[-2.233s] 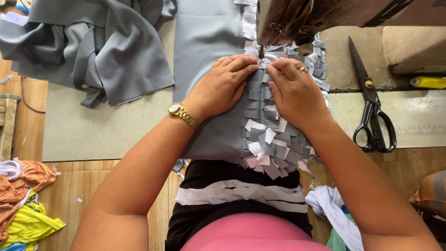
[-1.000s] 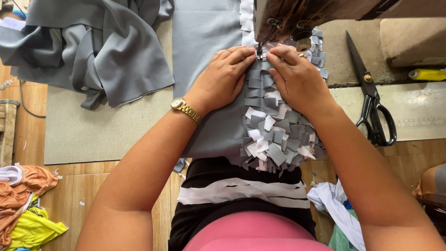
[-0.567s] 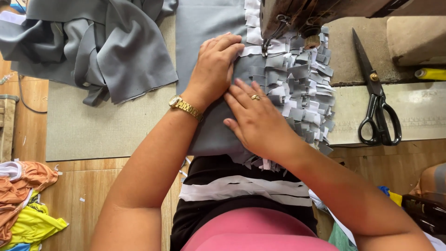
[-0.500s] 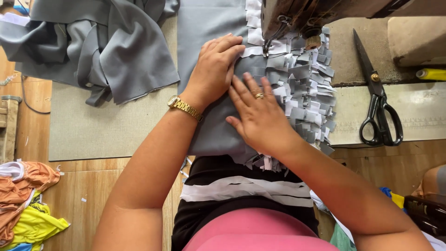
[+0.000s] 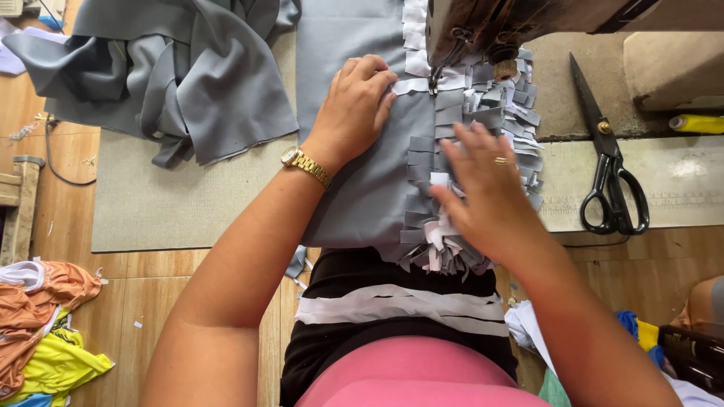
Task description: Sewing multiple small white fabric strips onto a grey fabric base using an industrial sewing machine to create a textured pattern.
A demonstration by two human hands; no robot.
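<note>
I have the table [image 5: 151, 218] under me, with a loose heap of grey cloth [image 5: 173, 68] bunched at its far left. Straight ahead lies the grey fabric panel [image 5: 362, 188] I am working, flat on the table and running from my lap up under the sewing machine head [image 5: 513, 22]. Along its right edge runs the fringe of grey and white strips [image 5: 467, 136], overlapping like shingles and ending in a ragged tuft near my waist.

To do this stretch well, I judge the panel should stay flat and square to the needle, the strips pressed down so none folds under, and my fingers kept clear of the needle.

My left hand [image 5: 354, 109] lies open, palm down on the panel, fingertips touching a white strip just beside the presser foot; it grips nothing. My right hand [image 5: 483, 192] is spread flat over the lower fringe, fingers splayed, pressing rather than clutching. I cannot tell for sure whether the needle is down in the cloth; the machine head hides it.

Black-handled scissors [image 5: 611, 181] rest to the right, well apart from both hands.
</note>
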